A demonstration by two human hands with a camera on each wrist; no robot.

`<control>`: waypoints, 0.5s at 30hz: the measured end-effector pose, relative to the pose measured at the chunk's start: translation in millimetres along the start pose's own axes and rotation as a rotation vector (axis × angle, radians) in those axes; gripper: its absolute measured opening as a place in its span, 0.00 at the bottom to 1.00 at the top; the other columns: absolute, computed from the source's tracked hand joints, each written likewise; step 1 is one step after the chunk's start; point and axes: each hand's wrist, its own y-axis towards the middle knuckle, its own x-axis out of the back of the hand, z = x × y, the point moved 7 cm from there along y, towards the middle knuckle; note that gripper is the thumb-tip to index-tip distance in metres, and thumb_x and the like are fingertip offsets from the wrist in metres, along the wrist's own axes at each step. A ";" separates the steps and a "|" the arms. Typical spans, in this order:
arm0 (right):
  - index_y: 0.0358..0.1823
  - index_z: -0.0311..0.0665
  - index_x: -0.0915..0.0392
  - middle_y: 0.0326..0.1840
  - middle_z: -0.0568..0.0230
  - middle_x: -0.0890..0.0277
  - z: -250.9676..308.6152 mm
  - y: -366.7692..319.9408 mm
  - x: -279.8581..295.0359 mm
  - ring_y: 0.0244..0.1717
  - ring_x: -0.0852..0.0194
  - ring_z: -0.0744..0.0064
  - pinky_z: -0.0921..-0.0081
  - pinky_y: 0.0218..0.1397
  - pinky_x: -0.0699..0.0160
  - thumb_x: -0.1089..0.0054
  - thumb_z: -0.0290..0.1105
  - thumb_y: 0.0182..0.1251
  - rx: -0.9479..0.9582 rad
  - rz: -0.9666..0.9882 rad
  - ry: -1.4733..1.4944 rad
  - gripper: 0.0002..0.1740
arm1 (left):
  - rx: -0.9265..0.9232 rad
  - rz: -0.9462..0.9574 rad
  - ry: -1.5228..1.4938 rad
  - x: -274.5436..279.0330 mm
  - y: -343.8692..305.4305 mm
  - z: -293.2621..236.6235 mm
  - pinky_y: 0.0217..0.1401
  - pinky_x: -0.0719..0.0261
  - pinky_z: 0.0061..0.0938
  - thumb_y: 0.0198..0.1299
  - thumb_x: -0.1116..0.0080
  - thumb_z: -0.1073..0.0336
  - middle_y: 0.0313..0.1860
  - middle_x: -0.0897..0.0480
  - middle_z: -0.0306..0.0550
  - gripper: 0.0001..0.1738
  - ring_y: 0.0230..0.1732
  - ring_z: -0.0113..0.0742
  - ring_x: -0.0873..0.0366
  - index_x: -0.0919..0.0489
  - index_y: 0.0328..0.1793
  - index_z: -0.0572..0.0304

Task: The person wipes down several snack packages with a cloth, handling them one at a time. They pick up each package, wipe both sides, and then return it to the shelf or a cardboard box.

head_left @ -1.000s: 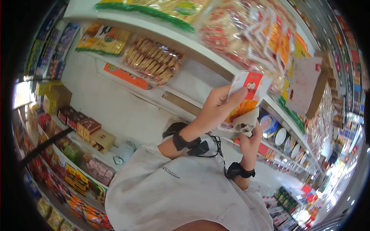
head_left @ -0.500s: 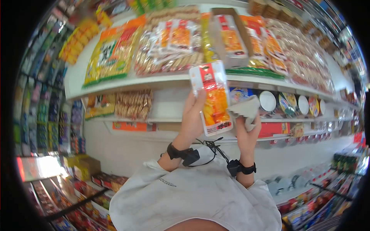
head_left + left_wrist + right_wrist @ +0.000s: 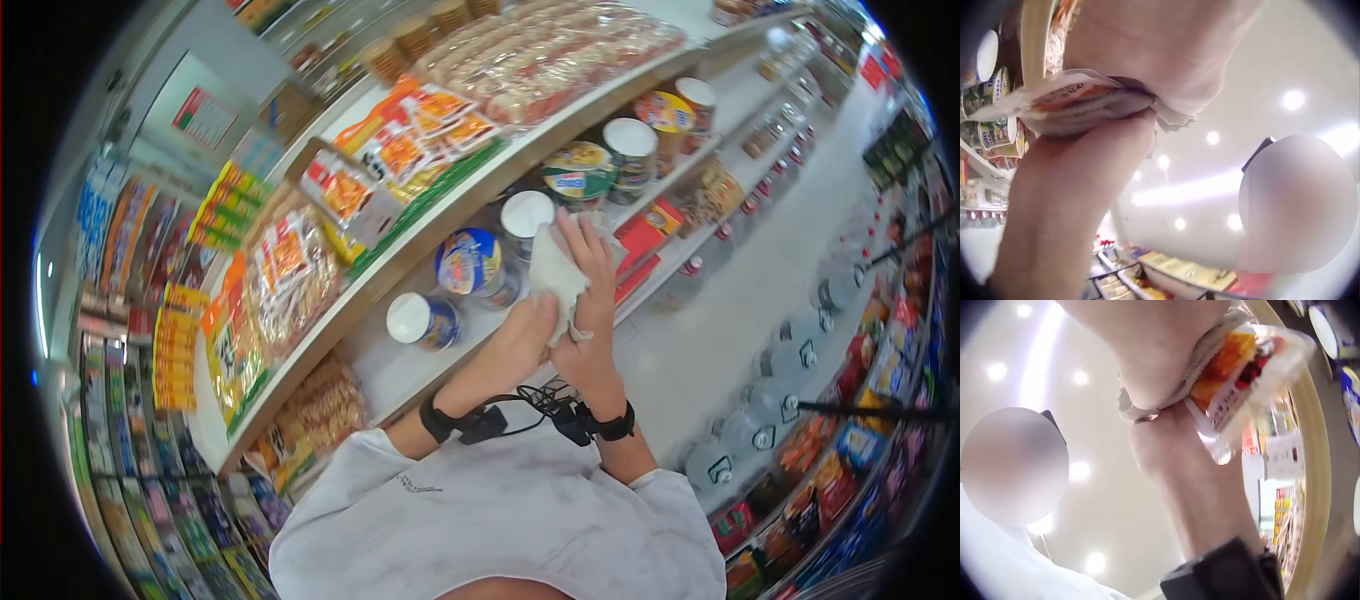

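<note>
Both hands meet at a flat snack packet [image 3: 1229, 369] with an orange food picture, a white border and red print. My left hand [image 3: 522, 338] grips the packet's lower end, its thumb up against a pale grey cloth [image 3: 553, 272]. Holding that cloth over the packet is my right hand [image 3: 592, 290], fingers long and close together. From the head the cloth hides most of the packet. In the left wrist view the packet [image 3: 1063, 94] juts out edge-on between the hands, with cloth folded around it.
Cup noodles [image 3: 470, 262] stand on the shelf just beyond the hands. On the upper shelf [image 3: 400, 245] lie bagged snacks [image 3: 540, 60] and an open carton [image 3: 350, 195] of similar packets. Large water bottles [image 3: 745, 432] line the floor at right, beside racks of bagged goods [image 3: 835, 480].
The view has swung rightward along the shelf. The packet's front showed bare beside the cloth before; now the right hand has brought the cloth over it and the hands have come together.
</note>
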 end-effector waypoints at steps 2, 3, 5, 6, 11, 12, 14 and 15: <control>0.45 0.25 0.22 0.65 0.45 0.28 5.1 -0.1 18.7 0.71 0.40 0.41 0.50 0.72 0.42 0.46 0.25 0.46 0.003 0.011 -0.056 0.21 | 0.012 0.148 0.100 -7.9 3.3 2.0 0.57 0.26 0.28 0.78 0.64 0.45 0.54 0.23 0.46 0.30 0.53 0.29 0.27 0.32 0.69 0.62; 0.45 0.25 0.22 0.63 0.45 0.27 -0.7 -6.6 21.4 0.70 0.38 0.41 0.52 0.71 0.40 0.45 0.24 0.46 -0.063 0.024 -0.054 0.21 | 0.013 0.223 0.150 -11.9 4.3 2.8 0.54 0.24 0.27 0.78 0.60 0.48 0.50 0.21 0.46 0.27 0.49 0.28 0.25 0.30 0.66 0.64; 0.47 0.24 0.23 0.61 0.44 0.26 -18.8 -28.4 25.0 0.68 0.35 0.41 0.55 0.69 0.37 0.45 0.22 0.45 -0.195 0.035 -0.054 0.22 | -0.156 0.468 0.313 -17.6 9.8 -6.1 0.56 0.25 0.25 0.78 0.57 0.54 0.57 0.24 0.43 0.26 0.56 0.26 0.28 0.34 0.72 0.65; 0.52 0.24 0.25 0.58 0.44 0.26 -27.5 -40.9 25.9 0.66 0.30 0.49 0.62 0.67 0.33 0.45 0.20 0.49 -0.257 0.052 -0.028 0.23 | -0.173 0.455 0.348 -17.7 9.7 -9.6 0.58 0.26 0.24 0.76 0.50 0.60 0.54 0.21 0.41 0.22 0.54 0.26 0.26 0.29 0.68 0.68; 0.66 0.29 0.33 0.59 0.56 0.25 -43.0 -118.6 51.1 0.58 0.25 0.68 0.69 0.62 0.28 0.54 0.34 0.76 -0.701 -0.601 0.286 0.22 | -0.265 0.499 0.030 -23.8 11.1 6.8 0.60 0.27 0.23 0.72 0.45 0.67 0.57 0.20 0.42 0.19 0.56 0.23 0.25 0.28 0.65 0.69; 0.67 0.31 0.33 0.61 0.58 0.26 -29.1 -118.4 55.8 0.60 0.27 0.71 0.71 0.64 0.29 0.56 0.40 0.79 -0.733 -0.714 0.364 0.24 | -0.270 0.463 -0.033 -17.1 12.9 4.7 0.61 0.28 0.23 0.72 0.44 0.68 0.58 0.20 0.42 0.19 0.57 0.23 0.25 0.27 0.65 0.69; 0.70 0.33 0.35 0.64 0.61 0.29 -32.7 -131.3 47.6 0.64 0.30 0.73 0.72 0.67 0.32 0.64 0.53 0.82 -0.767 -0.871 0.523 0.31 | -0.268 0.407 -0.103 2.3 14.8 5.9 0.62 0.29 0.23 0.72 0.45 0.68 0.57 0.20 0.43 0.18 0.57 0.24 0.26 0.28 0.65 0.69; 0.70 0.34 0.35 0.65 0.62 0.29 -31.5 -131.7 37.1 0.64 0.30 0.73 0.72 0.67 0.31 0.64 0.52 0.82 -0.801 -0.845 0.541 0.31 | -0.263 0.373 -0.135 12.3 14.2 6.6 0.62 0.29 0.23 0.72 0.45 0.68 0.57 0.20 0.43 0.18 0.57 0.24 0.26 0.28 0.64 0.70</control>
